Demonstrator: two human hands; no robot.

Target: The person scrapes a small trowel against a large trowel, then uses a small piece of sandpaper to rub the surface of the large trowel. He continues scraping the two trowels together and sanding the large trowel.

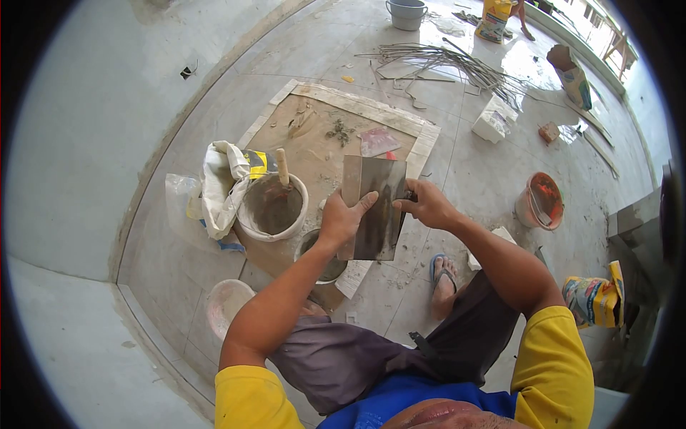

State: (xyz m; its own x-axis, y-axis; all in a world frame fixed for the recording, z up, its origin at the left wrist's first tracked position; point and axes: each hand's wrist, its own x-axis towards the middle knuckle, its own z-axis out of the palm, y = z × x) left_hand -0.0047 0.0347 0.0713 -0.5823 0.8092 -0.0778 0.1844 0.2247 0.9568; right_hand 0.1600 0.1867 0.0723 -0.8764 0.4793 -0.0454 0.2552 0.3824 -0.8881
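Observation:
My left hand holds a rectangular tile upright by its left edge, its grey mortar-smeared back facing me. My right hand grips a small tool against the tile's right edge; the tool is mostly hidden by the fingers. Just left of the tile stands a white bucket of grey mortar with a wooden handle sticking out. A smaller bowl sits under my left wrist.
Bare brown floor patch bordered by tile strips lies ahead. An open cement bag leans beside the bucket. An orange bucket, a grey pail, thin strips, sacks and a white basin lie around.

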